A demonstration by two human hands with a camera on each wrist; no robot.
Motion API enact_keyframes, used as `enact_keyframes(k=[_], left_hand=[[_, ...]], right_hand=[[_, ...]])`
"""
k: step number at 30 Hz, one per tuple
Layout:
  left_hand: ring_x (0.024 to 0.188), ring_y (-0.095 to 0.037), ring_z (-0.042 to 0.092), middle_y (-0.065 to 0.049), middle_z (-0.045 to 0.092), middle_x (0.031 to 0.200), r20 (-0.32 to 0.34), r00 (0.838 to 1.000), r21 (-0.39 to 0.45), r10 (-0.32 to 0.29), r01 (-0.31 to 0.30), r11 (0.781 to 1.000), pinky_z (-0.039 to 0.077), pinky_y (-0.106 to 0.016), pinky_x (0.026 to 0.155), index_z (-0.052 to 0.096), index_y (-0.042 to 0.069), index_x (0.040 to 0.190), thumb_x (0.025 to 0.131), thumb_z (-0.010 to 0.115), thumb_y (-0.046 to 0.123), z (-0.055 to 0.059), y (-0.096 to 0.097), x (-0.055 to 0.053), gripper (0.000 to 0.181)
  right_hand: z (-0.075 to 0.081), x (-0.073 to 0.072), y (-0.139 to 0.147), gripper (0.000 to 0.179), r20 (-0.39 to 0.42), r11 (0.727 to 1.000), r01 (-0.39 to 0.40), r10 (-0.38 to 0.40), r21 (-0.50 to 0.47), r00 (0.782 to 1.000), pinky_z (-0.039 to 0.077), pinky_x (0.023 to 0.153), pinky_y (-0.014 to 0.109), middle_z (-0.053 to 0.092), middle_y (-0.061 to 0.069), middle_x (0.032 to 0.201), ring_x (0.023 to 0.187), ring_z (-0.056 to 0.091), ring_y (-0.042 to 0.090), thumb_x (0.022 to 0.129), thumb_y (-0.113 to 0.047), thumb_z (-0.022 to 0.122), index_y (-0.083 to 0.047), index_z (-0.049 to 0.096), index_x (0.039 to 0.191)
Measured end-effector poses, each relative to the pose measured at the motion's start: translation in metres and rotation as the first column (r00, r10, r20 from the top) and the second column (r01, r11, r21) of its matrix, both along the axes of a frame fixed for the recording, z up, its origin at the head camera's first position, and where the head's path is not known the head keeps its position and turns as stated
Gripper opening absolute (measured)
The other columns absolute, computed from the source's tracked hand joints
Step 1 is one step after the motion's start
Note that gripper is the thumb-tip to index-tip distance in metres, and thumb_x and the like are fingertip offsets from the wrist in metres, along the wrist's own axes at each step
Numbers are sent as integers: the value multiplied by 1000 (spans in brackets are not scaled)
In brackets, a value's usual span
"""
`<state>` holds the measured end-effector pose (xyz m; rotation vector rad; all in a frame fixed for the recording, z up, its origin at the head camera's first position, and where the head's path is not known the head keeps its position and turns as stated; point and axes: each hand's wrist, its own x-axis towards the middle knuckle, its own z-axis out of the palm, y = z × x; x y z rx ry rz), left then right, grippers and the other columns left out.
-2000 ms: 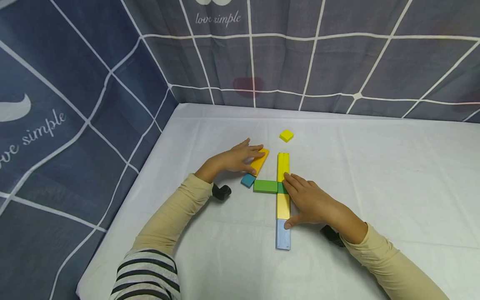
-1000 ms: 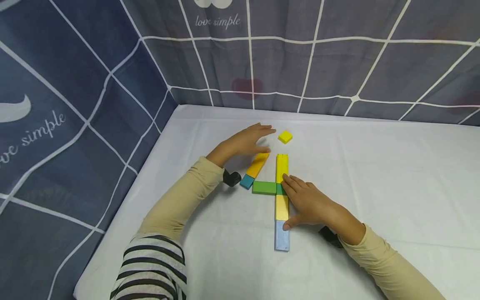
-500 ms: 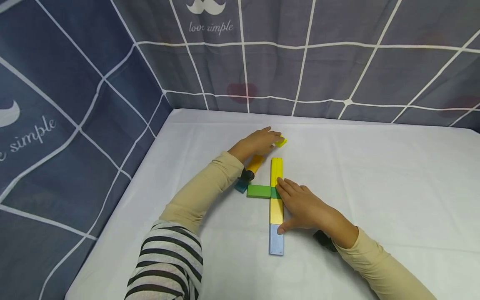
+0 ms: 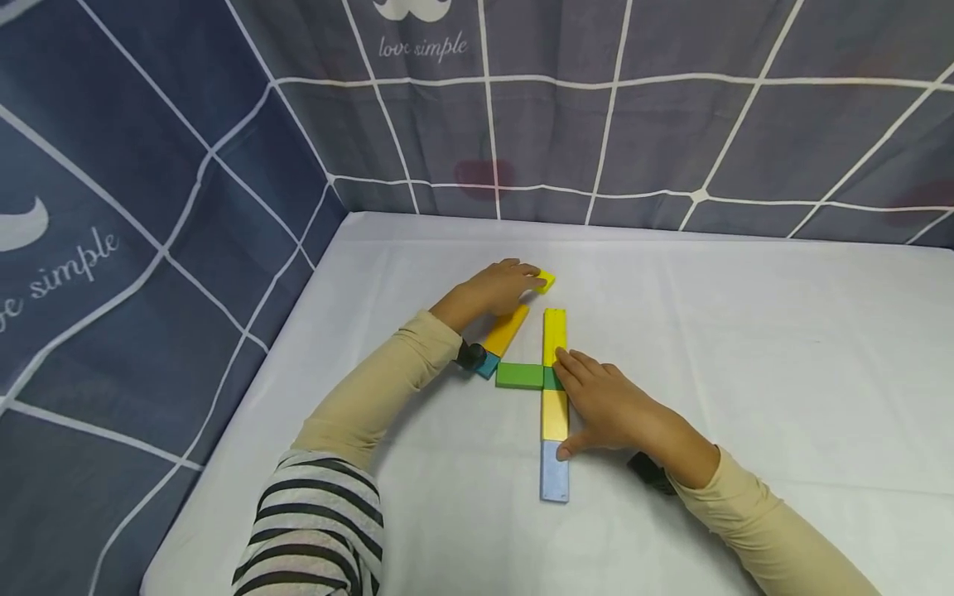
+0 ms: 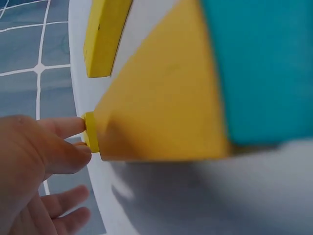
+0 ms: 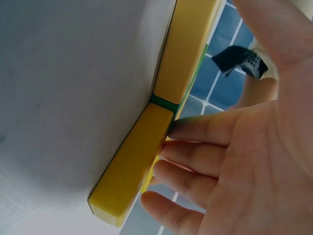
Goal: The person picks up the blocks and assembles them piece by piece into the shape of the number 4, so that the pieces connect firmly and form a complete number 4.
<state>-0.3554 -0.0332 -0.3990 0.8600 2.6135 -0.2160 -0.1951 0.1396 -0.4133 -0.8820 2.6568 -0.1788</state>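
Note:
My left hand [image 4: 488,290] pinches a small yellow square block [image 4: 546,282] between thumb and finger, near the far end of an orange block [image 4: 507,329]. A teal block [image 4: 488,365] adjoins that orange block's near end. My right hand [image 4: 614,406] lies with straight fingers against a column: a bright yellow block [image 4: 555,331], a small dark green block [image 4: 550,379], a pale yellow block [image 4: 554,415] and a light blue block [image 4: 555,480]. Its thumb rests on the light blue one. A green block [image 4: 519,376] sticks out leftward from the column.
A white cloth [image 4: 782,356] covers the table. Dark grid-patterned curtains [image 4: 559,132] stand behind and to the left. A black wrist camera [image 4: 471,356] hangs under the left wrist, close above the teal block.
The left hand has left the orange block, reached the small yellow block beyond it and drawn it left toward the orange block's far end. The right hand has stayed on the column.

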Motion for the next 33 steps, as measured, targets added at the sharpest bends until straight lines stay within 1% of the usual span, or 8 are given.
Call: enact_keyframes(k=[4, 8, 15, 18, 24, 26, 28, 33], left_hand=[[139, -25, 20, 1, 25, 150, -6, 1000, 25, -17, 17, 1000, 18, -41, 113, 31, 27, 143, 96, 41, 19, 1, -11, 8, 48], [137, -25, 22, 1, 27, 149, -17, 1000, 40, -23, 24, 999, 19, -41, 112, 33, 27, 142, 96, 42, 19, 1, -18, 13, 47], [136, -25, 24, 2, 28, 148, -18, 1000, 40, -2, 3, 999, 20, -41, 112, 36, 28, 140, 93, 47, 12, 0, -23, 21, 51], [136, -25, 25, 1, 30, 148, -17, 1000, 46, -3, 4, 999, 20, -41, 112, 38, 27, 140, 92, 49, 10, -1, -25, 24, 52], [135, -25, 25, 1, 33, 146, -30, 999, 70, -13, 15, 997, 21, -41, 112, 39, 24, 139, 90, 50, 8, 4, -26, 30, 53], [135, -25, 26, 0, 32, 146, -51, 999, 95, -19, 24, 995, 21, -40, 112, 39, 25, 139, 91, 50, 10, 6, -28, 31, 51], [135, -25, 26, 0, 32, 146, -80, 997, 143, -16, 28, 989, 21, -40, 112, 39, 25, 139, 92, 49, 12, 8, -30, 33, 49], [132, -26, 31, -2, 34, 145, -164, 986, 267, -1, 45, 963, 25, -40, 110, 42, 25, 137, 94, 48, 16, 17, -42, 42, 44]], right_hand=[[0, 0, 0, 115, -3, 1000, 0, 0, -2, 1000, 28, 104, 52, 17, 20, 150, 137, 18, 36, 60, -65, 69, 6, 27, 140], [0, 0, 1, 114, -1, 1000, 1, -1, -6, 1000, 27, 104, 53, 17, 21, 150, 137, 18, 37, 60, -64, 69, 6, 27, 140], [0, 0, 0, 115, -9, 1000, 2, -3, -8, 1000, 28, 104, 53, 18, 21, 150, 137, 18, 37, 60, -64, 70, 6, 27, 140], [-1, 0, -1, 115, -5, 1000, 5, -5, -9, 1000, 28, 104, 54, 18, 21, 150, 137, 18, 37, 59, -64, 70, 6, 27, 140], [3, 2, 0, 115, -17, 1000, 0, 0, -8, 1000, 28, 103, 54, 19, 21, 149, 137, 19, 38, 59, -65, 69, 6, 28, 139], [4, 2, 0, 115, -22, 1000, -2, 2, -10, 1000, 28, 103, 53, 19, 22, 149, 136, 19, 38, 59, -65, 70, 7, 28, 139], [5, 3, 0, 115, -23, 1000, -2, 2, -13, 1000, 28, 103, 54, 19, 22, 149, 136, 19, 38, 59, -64, 70, 7, 28, 139], [5, 3, -1, 115, -8, 1000, -5, 5, -11, 1000, 26, 104, 54, 18, 22, 149, 137, 16, 39, 60, -64, 70, 7, 28, 139]])
